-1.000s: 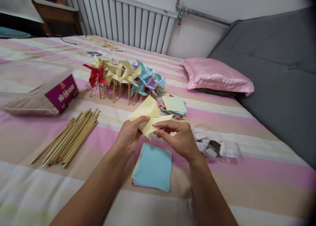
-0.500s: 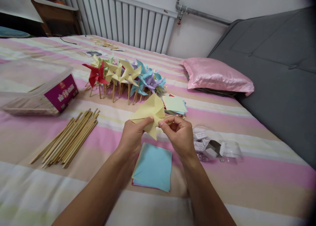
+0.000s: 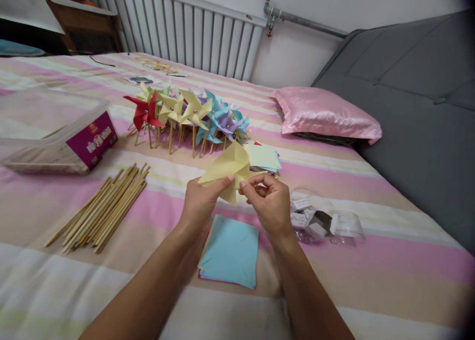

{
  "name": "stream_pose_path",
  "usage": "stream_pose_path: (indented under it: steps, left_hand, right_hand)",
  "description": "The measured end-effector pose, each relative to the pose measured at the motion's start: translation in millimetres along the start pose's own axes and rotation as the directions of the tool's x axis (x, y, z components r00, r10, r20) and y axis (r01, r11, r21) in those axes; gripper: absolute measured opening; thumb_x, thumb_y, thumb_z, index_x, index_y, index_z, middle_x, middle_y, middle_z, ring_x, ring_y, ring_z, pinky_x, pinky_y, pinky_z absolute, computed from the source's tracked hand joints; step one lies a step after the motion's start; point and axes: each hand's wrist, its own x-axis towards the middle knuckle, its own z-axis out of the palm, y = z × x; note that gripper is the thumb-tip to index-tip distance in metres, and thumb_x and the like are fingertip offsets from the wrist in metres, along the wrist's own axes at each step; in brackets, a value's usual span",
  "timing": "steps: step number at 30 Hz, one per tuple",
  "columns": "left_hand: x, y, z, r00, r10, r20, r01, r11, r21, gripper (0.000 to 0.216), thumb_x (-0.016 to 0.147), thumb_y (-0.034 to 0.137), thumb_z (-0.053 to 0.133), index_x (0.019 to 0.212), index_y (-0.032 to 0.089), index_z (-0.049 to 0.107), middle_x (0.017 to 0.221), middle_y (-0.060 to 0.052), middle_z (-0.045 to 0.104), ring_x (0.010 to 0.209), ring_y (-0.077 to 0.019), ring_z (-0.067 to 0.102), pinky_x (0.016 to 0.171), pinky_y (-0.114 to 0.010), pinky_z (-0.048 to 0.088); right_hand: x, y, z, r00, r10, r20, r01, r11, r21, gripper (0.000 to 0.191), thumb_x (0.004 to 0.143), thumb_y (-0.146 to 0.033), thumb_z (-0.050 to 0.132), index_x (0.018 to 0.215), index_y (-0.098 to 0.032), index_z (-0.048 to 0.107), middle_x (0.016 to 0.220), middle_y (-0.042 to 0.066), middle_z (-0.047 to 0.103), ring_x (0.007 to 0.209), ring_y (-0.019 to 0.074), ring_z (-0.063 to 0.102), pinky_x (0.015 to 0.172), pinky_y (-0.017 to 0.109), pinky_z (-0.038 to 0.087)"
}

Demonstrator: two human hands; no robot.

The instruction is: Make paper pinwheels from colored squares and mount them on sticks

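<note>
Both my hands hold a cut yellow paper square (image 3: 227, 168) above the striped bed. My left hand (image 3: 201, 204) pinches its lower left part with thumb and fingers closed. My right hand (image 3: 267, 200) pinches a folded-in corner near the paper's middle, fingers curled. Under my wrists lies a stack of paper squares with a blue sheet (image 3: 230, 250) on top. Beyond the paper stand several finished pinwheels (image 3: 189, 115) in red, yellow, blue and purple on wooden sticks.
A bundle of wooden sticks (image 3: 104, 209) lies at the left, and a clear plastic box (image 3: 63, 132) with a magenta label behind it. More coloured squares (image 3: 262, 158) and a clear lidded tub (image 3: 324, 220) sit at the right. A pink pillow (image 3: 326, 115) lies by the grey headboard.
My right hand has closed from loosely extended fingers into a pinch on the paper's corner and drawn it toward the middle. Both hands have risen slightly.
</note>
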Motion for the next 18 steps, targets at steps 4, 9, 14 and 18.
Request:
stream_pose_path:
  steps: [4, 9, 14, 18]
  left_hand:
    - [-0.1, -0.7, -0.5, 1.0, 0.021, -0.001, -0.021, 0.999, 0.032, 0.024, 0.057, 0.026, 0.081, 0.074, 0.011, 0.073, 0.072, -0.005, 0.07, 0.066, -0.0175, 0.062, 0.064, -0.028, 0.047]
    - [-1.5, 2.1, 3.1, 0.997, 0.029, -0.075, -0.023, 0.996, 0.08, 0.024, 0.053, 0.024, 0.08, 0.072, 0.012, 0.073, 0.07, -0.004, 0.07, 0.063, -0.0167, 0.061, 0.06, -0.026, 0.046]
    - [-1.8, 1.7, 6.4, 0.994, 0.01, -0.106, -0.012, 1.0, -0.023, 0.023, 0.053, 0.021, 0.079, 0.072, 0.012, 0.071, 0.074, -0.003, 0.07, 0.066, -0.0155, 0.062, 0.062, -0.025, 0.047]
    - [-3.0, -0.7, 6.9, 0.997, -0.039, -0.065, 0.032, 0.994, -0.104, 0.023, 0.056, 0.022, 0.079, 0.075, 0.012, 0.071, 0.08, -0.004, 0.072, 0.071, -0.0149, 0.064, 0.067, -0.024, 0.048]
  right_hand:
    - [0.5, -0.1, -0.2, 1.0, 0.009, 0.007, -0.009, 1.0, -0.005, 0.02, 0.073, -0.034, 0.069, 0.067, -0.018, 0.058, 0.066, 0.001, 0.064, 0.059, 0.0159, 0.064, 0.051, 0.025, 0.048]
    - [-0.8, -1.8, 1.4, 1.0, -0.002, 0.015, 0.002, 1.0, -0.004, 0.021, 0.072, -0.035, 0.069, 0.066, -0.018, 0.058, 0.067, 0.001, 0.063, 0.058, 0.015, 0.063, 0.051, 0.025, 0.047]
    - [-5.4, -4.9, 7.1, 0.997, -0.056, -0.044, 0.056, 0.998, -0.01, 0.023, 0.071, -0.033, 0.071, 0.07, -0.019, 0.052, 0.069, -0.001, 0.06, 0.059, 0.0123, 0.059, 0.053, 0.024, 0.048]
    - [-8.8, -4.6, 11.9, 0.99, -0.053, -0.133, 0.066, 0.993, 0.095, 0.036, 0.07, -0.03, 0.073, 0.086, -0.023, 0.042, 0.071, -0.003, 0.06, 0.063, 0.0128, 0.061, 0.056, 0.024, 0.049]
